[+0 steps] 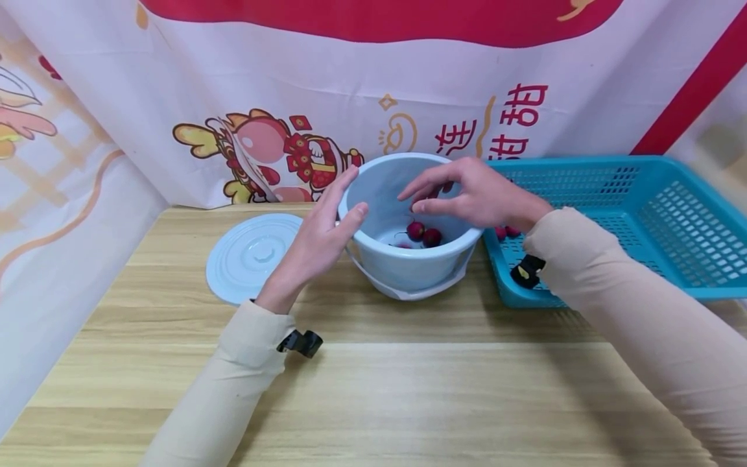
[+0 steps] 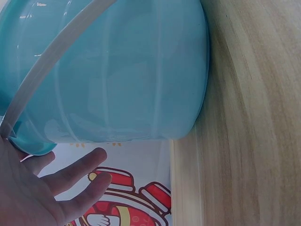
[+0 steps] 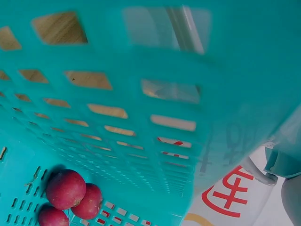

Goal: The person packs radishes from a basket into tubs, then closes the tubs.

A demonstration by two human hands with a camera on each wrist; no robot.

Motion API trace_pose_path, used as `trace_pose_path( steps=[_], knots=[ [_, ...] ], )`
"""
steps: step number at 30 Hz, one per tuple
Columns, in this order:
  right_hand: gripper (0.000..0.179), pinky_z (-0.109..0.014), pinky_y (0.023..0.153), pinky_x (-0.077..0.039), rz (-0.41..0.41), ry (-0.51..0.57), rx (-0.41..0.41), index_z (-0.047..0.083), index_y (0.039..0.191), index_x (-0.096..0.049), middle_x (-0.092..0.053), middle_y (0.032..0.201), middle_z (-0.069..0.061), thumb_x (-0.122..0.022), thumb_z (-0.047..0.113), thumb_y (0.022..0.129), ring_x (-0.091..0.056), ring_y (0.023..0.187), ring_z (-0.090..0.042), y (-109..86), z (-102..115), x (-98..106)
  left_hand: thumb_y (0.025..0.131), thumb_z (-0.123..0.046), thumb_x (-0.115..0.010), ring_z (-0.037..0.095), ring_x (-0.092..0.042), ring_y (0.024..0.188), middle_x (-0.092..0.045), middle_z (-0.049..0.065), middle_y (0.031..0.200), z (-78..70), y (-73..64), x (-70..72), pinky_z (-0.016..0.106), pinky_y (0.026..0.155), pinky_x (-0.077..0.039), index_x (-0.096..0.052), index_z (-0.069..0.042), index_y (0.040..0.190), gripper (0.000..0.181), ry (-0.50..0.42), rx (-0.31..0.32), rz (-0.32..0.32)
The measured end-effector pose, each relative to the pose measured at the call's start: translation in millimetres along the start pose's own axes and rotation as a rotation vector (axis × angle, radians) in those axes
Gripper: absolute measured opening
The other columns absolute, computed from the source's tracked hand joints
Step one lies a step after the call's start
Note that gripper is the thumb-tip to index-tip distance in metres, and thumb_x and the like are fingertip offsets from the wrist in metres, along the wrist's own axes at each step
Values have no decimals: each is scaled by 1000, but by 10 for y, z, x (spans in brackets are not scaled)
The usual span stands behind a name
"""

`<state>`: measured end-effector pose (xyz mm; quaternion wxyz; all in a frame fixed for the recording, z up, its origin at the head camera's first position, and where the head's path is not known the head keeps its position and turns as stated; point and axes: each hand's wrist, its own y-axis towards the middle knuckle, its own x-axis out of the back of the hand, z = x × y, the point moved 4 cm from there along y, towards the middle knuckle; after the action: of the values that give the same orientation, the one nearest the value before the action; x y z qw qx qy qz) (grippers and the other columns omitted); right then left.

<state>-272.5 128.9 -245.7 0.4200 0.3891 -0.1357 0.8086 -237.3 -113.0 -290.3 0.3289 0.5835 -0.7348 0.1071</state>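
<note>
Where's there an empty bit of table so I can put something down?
The biggest bare patch of wooden table is at the front, before the pale blue bucket, between both sleeves. Another lies between the lid and the table's left edge. It's crowded at the back: left hand, bucket, right hand and teal basket sit close together.

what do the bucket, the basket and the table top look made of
Bucket: probably glossy plastic, judging by highlights on its smooth wall. Basket: likely moulded plastic, slightly shiny, with regular slots through its walls. Table top: smooth wood or wood-look laminate; grain shows, but which is unclear.
</note>
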Motion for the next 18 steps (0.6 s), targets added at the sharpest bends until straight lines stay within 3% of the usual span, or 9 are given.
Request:
trace_pose_path(
  steps=[10, 16, 18],
  knots=[
    [30, -47, 103, -56, -45, 47, -16, 25, 127, -78, -78, 127, 0, -78, 24, 97, -68, 118, -17, -22, -6, 58, 107, -51, -46, 31, -37, 158, -20, -4, 179, 10, 7, -10, 59, 117, -50, -21, -33, 171, 71, 4, 4, 1],
    [31, -24, 93, -61, -141, 135, -17, 21, 130, -77, -79, 123, -3, -76, 22, 99, -75, 109, -14, -125, -40, 232, 107, -51, -46, 30, -35, 160, -19, -5, 179, 4, 6, -5, 60, 117, -49, -21, -33, 171, 71, 10, 9, -3],
    [33, -21, 91, -62, -173, 175, -16, 18, 131, -76, -79, 123, -3, -76, 21, 98, -76, 109, -15, -175, -76, 309, 107, -51, -46, 30, -35, 160, -20, -5, 179, 2, 8, -3, 60, 117, -49, -22, -33, 170, 71, 8, 8, -6]
  ],
)
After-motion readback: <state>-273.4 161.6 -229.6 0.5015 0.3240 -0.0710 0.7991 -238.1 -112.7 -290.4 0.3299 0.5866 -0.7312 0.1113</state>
